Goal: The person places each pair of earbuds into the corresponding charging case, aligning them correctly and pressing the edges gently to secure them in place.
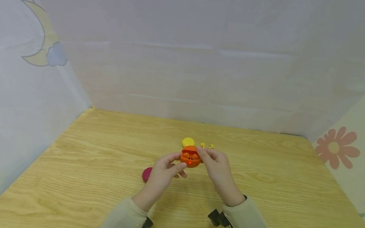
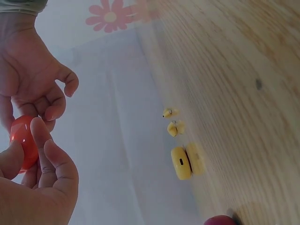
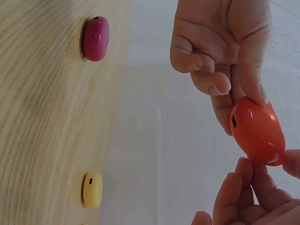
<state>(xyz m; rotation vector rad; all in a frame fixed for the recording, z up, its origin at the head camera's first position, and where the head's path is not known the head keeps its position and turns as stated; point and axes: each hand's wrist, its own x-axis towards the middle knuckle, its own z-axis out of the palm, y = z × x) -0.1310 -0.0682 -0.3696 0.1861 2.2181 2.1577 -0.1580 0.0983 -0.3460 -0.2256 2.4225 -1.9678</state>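
Observation:
An orange earbud case [image 1: 190,159] is held above the table with its lid raised; a small red light glows on its front and earbuds show inside. The left hand [image 1: 163,172] grips its left side between thumb and fingers. With thumb and fingertips the right hand [image 1: 218,170] pinches its right edge by the lid. In the left wrist view the orange case [image 2: 26,143] is partly covered by the left fingers. The right wrist view shows the case [image 3: 258,131] from below, with a dark port on its surface.
A yellow case [image 1: 188,142] lies on the wooden table [image 1: 118,133] behind the hands, with two small yellow earbuds [image 2: 176,128] beside it. Next to the left wrist sits a magenta case [image 1: 146,174], partly hidden by that hand. Printed cloth walls stand around the table.

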